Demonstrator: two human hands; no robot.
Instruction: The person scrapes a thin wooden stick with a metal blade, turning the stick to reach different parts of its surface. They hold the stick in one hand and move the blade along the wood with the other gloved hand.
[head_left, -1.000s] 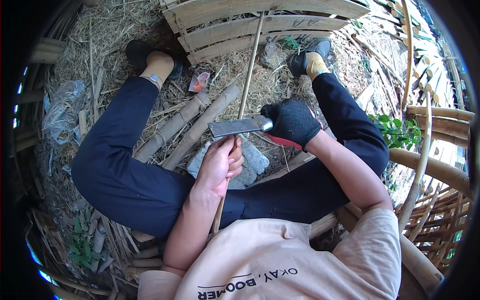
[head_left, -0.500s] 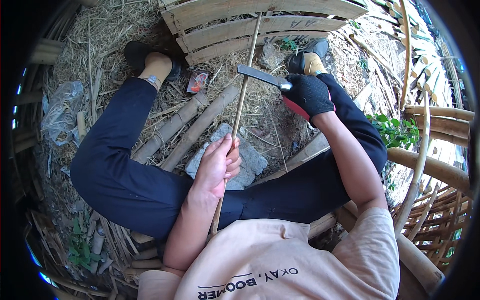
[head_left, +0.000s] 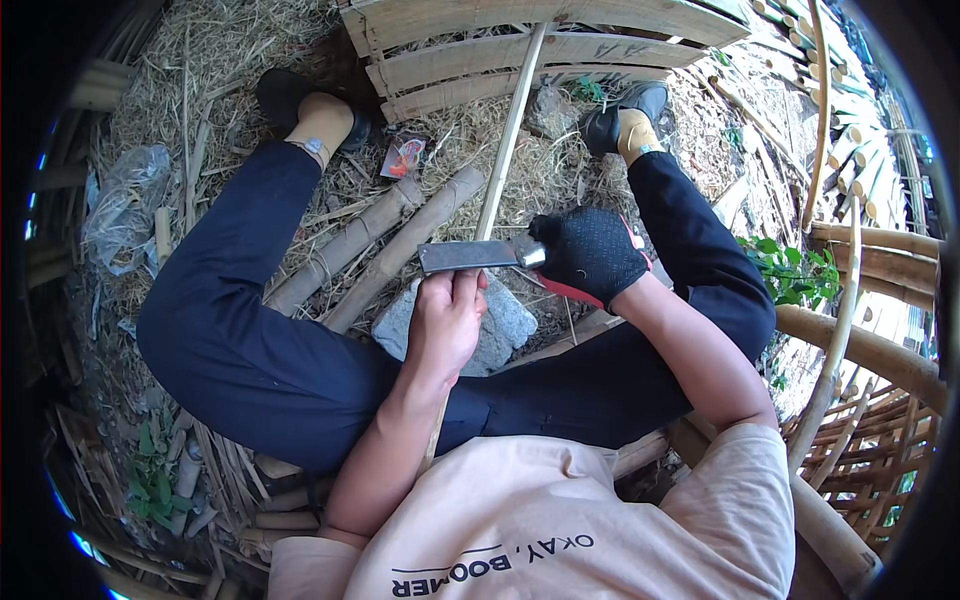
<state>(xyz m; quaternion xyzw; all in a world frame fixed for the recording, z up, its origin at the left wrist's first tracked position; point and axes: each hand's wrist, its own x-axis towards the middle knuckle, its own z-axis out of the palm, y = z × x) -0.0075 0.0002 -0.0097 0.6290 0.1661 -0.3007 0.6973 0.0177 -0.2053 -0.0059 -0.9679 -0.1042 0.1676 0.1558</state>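
Observation:
My bare left hand (head_left: 446, 325) is closed around a long, thin bamboo strip (head_left: 511, 135). The strip slopes from near my shirt up to the slatted wooden crate ahead. In a black and red glove, my right hand (head_left: 592, 260) grips a short, broad-bladed knife (head_left: 470, 257) by its handle. Its flat blade lies across the strip just beyond my left fingers, close to or touching them, and hides the strip there. Under my left hand sits a grey stone block (head_left: 508, 325) between my legs.
The slatted wooden crate (head_left: 450, 60) stands ahead between my feet. Two bamboo poles (head_left: 405, 250) lie left of the strip on straw-strewn ground. A crumpled plastic bag (head_left: 130, 205) is at the left. Bamboo rails (head_left: 870, 345) and a woven basket (head_left: 870, 455) are at the right.
The knife and my right hand have come down along the strip toward me, to my left hand. The strip's far part now shows a paler, wider face.

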